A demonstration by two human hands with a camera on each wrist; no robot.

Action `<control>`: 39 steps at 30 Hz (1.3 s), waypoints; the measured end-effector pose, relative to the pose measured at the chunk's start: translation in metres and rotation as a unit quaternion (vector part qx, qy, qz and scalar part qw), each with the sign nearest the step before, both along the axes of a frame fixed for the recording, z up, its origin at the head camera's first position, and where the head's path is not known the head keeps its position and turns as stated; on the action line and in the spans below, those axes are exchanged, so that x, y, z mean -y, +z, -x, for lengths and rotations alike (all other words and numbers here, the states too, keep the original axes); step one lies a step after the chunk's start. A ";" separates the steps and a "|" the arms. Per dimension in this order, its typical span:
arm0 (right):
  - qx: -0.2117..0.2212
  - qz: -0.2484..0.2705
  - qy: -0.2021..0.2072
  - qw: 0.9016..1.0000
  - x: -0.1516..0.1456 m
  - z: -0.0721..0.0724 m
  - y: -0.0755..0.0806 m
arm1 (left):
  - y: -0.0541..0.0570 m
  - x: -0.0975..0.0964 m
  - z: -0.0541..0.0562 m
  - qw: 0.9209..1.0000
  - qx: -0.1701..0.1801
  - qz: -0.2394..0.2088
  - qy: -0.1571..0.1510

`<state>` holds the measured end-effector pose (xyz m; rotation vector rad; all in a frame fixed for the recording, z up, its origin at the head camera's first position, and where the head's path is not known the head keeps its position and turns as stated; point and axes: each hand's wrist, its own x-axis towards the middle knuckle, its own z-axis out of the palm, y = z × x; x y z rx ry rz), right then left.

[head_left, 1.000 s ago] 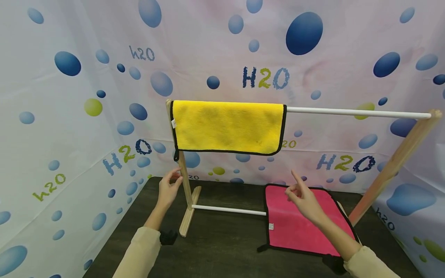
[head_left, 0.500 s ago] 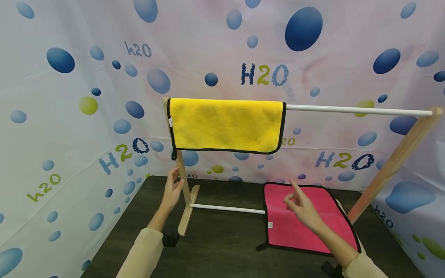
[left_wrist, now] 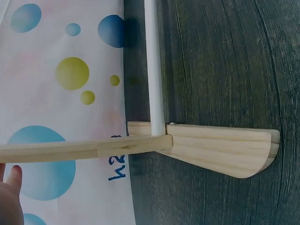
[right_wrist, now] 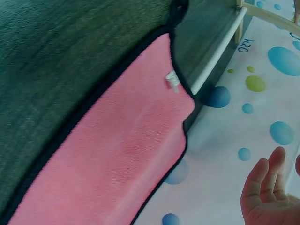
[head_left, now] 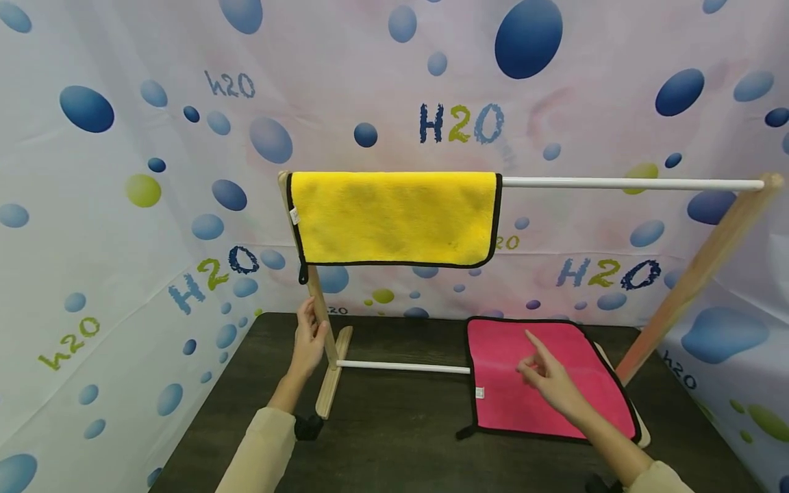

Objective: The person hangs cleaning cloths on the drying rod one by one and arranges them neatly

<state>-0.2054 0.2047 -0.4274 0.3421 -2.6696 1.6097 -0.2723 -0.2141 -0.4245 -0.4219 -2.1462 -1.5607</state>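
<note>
A yellow microfibre cloth (head_left: 394, 219) with black edging hangs over the left part of the rack's white upper rod (head_left: 616, 183). Right beside the left wooden post (head_left: 322, 311) is my left hand (head_left: 308, 346), fingers extended and loosely bent; whether they touch the wood I cannot tell. A pink cloth (head_left: 505, 411), also black-edged, lies spread at the lower right, over part of the lower rod (head_left: 401, 368). Above it hovers my right hand (head_left: 555, 387), its index finger pointing out and the others loosely bent. In the right wrist view, the fingers (right_wrist: 272, 180) hold nothing.
The rack's wooden foot (left_wrist: 220, 145) stands on the dark wood-grain table (head_left: 382, 424). At the right, a slanted wooden post (head_left: 696, 284) carries the upper rod. Behind everything hangs a white curtain (head_left: 345, 82) printed with blue and green drops.
My left hand has come closer to the left post. My right hand has lowered slightly over the pink cloth. The head view has shifted a little; both cloths stay in place.
</note>
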 end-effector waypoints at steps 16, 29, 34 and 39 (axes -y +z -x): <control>0.096 0.008 0.081 0.992 -0.033 -0.001 -0.039 | -0.038 0.018 0.024 0.978 -0.149 0.107 0.101; 0.114 0.013 0.056 0.992 -0.069 -0.009 -0.065 | -0.044 0.018 0.030 0.967 -0.179 0.142 0.110; 0.115 0.025 0.050 0.992 -0.083 -0.013 -0.070 | -0.045 0.017 0.030 0.961 -0.192 0.159 0.120; 0.153 -0.004 0.007 0.988 -0.093 -0.014 -0.073 | -0.045 0.016 0.032 0.963 -0.190 0.155 0.108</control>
